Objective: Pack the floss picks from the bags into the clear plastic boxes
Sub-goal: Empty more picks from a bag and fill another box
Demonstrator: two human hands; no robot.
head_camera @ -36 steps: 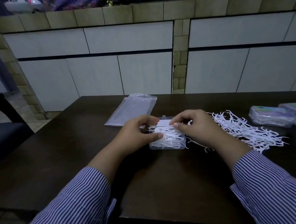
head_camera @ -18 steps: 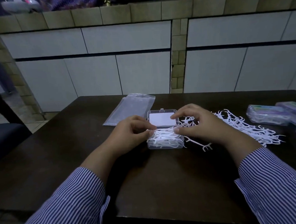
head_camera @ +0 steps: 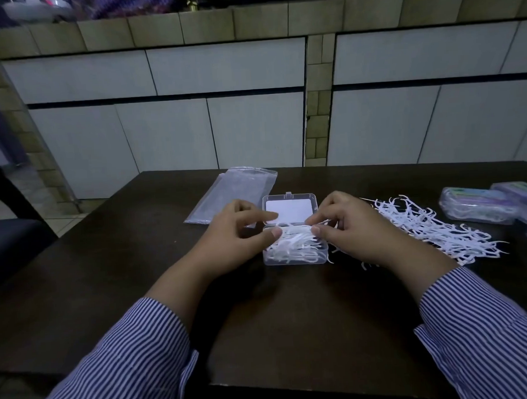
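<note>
settling floss picks (head_camera: 292, 243) into the open clear box (head_camera: 294, 257)
both hands have drawn apart, baring the lid; left hand (head_camera: 242, 234) and right hand (head_camera: 354, 228) pinch the bundle's ends.

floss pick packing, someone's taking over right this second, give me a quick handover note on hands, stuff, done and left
Left hand: pinching the bundle of floss picks over the open clear box.
Right hand: pinching the same bundle from the other side.
Things: the box sits mid-table with its lid flipped back; a loose pile of picks lies right of it; an empty bag lies behind left; packed boxes sit at far right.
Done: bag emptied, some boxes packed, this box nearly full.
Left: settle the bundle, close the lid, pack the loose pile.
</note>
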